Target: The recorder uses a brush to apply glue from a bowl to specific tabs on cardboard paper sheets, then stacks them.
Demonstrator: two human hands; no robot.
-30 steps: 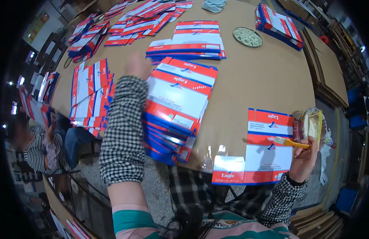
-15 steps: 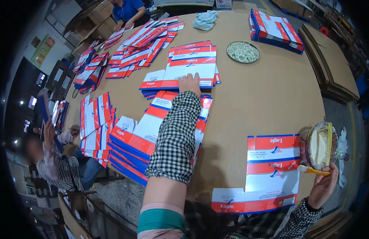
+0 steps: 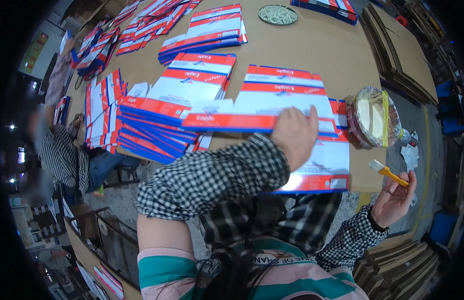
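My left hand (image 3: 295, 134) grips the edge of a flat red, white and blue carton blank (image 3: 272, 104), held over other blanks at the near edge of the brown table (image 3: 312, 47). A tall stack of the same blanks (image 3: 162, 112) lies just to its left. My right hand (image 3: 398, 196) is off the table's right side and pinches a small brush with an orange handle (image 3: 389, 173). A round bowl wrapped in clear film (image 3: 373, 117) stands at the table edge above that hand.
More stacks of carton blanks (image 3: 204, 32) cover the far and left parts of the table, with a round patterned dish (image 3: 277, 14) at the back. Another person in a striped top (image 3: 64, 157) sits at the left. Flat brown cardboard sheets (image 3: 402, 50) lie on the right.
My left hand has drawn back from the far stack toward me, bringing a carton blank with it. My right hand with the brush has dropped lower, away from the bowl.
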